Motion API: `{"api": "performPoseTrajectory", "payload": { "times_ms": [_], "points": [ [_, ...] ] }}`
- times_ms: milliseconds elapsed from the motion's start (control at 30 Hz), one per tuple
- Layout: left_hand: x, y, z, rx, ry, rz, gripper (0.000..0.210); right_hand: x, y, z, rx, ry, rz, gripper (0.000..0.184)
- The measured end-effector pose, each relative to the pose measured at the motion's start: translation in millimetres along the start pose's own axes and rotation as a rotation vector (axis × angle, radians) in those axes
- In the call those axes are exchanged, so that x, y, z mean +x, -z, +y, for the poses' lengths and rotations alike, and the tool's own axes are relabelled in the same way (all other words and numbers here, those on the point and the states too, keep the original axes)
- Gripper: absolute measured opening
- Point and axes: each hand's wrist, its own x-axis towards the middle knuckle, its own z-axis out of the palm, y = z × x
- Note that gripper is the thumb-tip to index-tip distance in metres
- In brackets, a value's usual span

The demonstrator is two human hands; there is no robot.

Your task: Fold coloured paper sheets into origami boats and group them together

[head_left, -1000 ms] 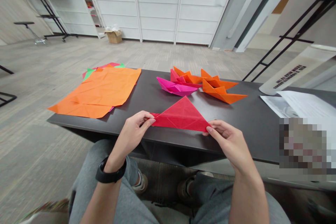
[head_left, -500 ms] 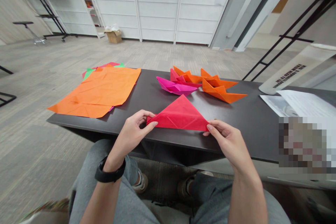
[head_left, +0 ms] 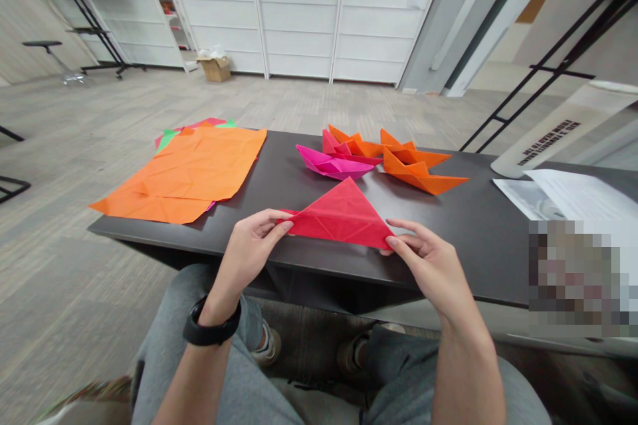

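A red sheet of paper [head_left: 343,216], folded to a peaked shape with a straight band along its lower edge, is held over the near part of the dark table. My left hand [head_left: 254,239] pinches its left end between thumb and fingers. At the right lower corner, my right hand [head_left: 423,252] grips the paper with the thumb on top and the index finger lifted a little. Just beyond the peak stand several folded paper boats, among them a magenta boat [head_left: 336,165] and an orange boat [head_left: 423,176].
A stack of orange paper sheets [head_left: 199,166], with green and pink edges beneath, lies on the left of the dark table [head_left: 478,239]. To the right are a white cylinder with lettering [head_left: 543,133], white printed sheets [head_left: 568,192] and a blurred-out patch. A cardboard box [head_left: 215,68] stands on the floor.
The lower band of the red paper now stands out more across its front. My left hand has shifted slightly up, and my right index finger has lifted away from the paper.
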Motion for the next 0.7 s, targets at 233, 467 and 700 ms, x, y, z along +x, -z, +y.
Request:
{"api": "performPoseTrajectory", "payload": {
  "times_ms": [233,467,700],
  "points": [
    [2,-2.4,-2,-0.114,-0.008,0.049,0.039,0,-2,0,0.063,-0.039,0.01,0.054],
    [-1,2.2,-5,-0.03,-0.1,0.002,0.008,1,-4,-2,0.097,-0.047,0.03,0.056],
    [-5,5.2,8,0.053,-0.092,-0.108,0.013,3,-4,-5,0.122,-0.06,0.076,0.057]
  ]
}}
